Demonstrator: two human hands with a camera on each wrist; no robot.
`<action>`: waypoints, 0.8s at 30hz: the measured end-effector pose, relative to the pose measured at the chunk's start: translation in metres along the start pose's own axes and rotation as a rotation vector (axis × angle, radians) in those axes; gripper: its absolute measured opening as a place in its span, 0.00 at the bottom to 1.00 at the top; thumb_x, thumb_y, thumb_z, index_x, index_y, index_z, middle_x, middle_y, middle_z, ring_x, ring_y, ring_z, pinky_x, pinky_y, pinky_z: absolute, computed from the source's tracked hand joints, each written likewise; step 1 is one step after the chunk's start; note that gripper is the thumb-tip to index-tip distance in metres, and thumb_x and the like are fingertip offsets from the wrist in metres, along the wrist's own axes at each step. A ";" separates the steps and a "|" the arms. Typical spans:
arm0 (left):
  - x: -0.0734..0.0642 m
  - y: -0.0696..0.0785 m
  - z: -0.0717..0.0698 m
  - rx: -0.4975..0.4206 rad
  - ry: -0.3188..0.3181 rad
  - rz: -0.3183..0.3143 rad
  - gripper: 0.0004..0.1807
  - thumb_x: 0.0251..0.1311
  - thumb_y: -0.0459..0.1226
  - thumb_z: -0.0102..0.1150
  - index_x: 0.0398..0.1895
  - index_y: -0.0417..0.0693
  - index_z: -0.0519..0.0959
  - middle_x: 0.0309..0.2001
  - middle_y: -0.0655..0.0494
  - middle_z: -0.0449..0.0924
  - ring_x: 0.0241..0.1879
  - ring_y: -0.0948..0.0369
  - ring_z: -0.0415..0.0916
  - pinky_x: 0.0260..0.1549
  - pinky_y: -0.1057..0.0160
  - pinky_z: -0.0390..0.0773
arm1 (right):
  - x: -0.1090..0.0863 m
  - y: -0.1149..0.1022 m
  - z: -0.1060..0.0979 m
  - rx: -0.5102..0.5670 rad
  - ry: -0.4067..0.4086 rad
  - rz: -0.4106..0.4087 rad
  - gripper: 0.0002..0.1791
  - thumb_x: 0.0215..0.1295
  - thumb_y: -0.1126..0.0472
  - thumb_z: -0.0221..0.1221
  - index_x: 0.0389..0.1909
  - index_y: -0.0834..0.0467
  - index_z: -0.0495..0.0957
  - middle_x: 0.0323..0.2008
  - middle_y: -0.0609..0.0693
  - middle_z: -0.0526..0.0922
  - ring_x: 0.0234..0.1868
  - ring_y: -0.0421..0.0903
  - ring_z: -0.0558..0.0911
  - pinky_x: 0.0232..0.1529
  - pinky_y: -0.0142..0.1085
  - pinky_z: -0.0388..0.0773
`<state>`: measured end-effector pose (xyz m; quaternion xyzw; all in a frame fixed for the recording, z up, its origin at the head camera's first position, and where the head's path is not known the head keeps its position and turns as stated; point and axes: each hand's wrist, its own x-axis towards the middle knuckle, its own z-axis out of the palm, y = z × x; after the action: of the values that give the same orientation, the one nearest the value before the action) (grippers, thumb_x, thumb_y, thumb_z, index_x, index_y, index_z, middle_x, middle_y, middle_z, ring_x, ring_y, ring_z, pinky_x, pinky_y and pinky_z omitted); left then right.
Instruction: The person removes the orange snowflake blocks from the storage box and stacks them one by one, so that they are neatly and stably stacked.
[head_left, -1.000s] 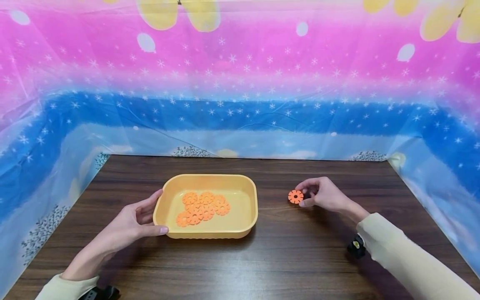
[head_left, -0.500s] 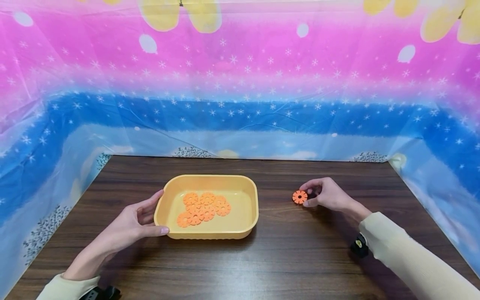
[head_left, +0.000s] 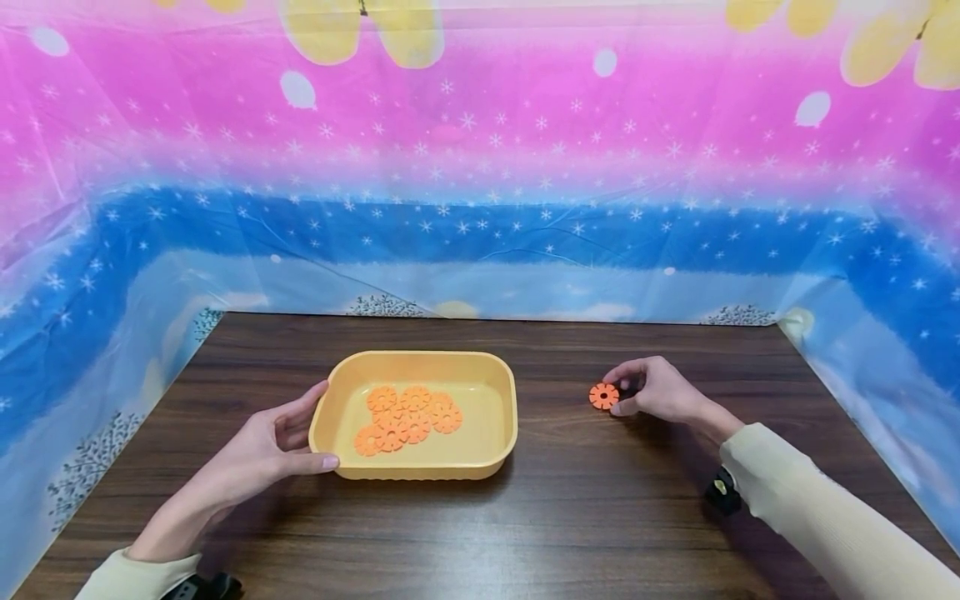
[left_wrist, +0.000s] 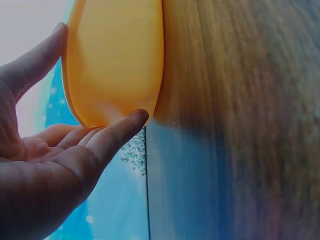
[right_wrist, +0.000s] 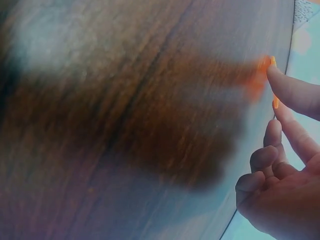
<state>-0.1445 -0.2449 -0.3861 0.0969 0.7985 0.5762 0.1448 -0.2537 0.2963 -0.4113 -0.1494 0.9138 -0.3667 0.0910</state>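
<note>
In the head view, my left hand [head_left: 251,454] holds the left end of a yellow plastic basin [head_left: 483,454], thumb at the near corner and fingers at the far one. The left wrist view has that hand's thumb and fingers against the basin wall [left_wrist: 117,55]. Several orange notched building discs [head_left: 392,433] lie overlapping on the basin floor. To the right of the basin, my right hand [head_left: 660,392] pinches one orange building disc [head_left: 595,397] between thumb and index finger, its face toward the head camera. In the right wrist view this disc [right_wrist: 275,100] appears edge-on.
The dark wood-grain table [head_left: 480,542] extends around the basin. A pink and blue snowflake-patterned cloth [head_left: 465,167] hangs along its back and both sides. Black wrist devices [head_left: 723,492] sit at both sleeves.
My right hand has moved a little to the right, away from the basin, with the building disc in its pinch. The left hand keeps its hold on the basin.
</note>
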 end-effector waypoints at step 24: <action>-0.002 -0.004 -0.001 -0.087 -0.033 0.083 0.56 0.62 0.29 0.74 0.85 0.37 0.47 0.81 0.34 0.50 0.73 0.36 0.61 0.53 0.64 0.81 | 0.001 -0.001 0.002 -0.010 -0.051 -0.036 0.21 0.54 0.65 0.79 0.49 0.63 0.86 0.36 0.55 0.74 0.38 0.51 0.69 0.41 0.45 0.64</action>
<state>-0.1428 -0.2472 -0.3891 0.1329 0.7656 0.6142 0.1378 -0.2536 0.2947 -0.4120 -0.1756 0.9101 -0.3597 0.1071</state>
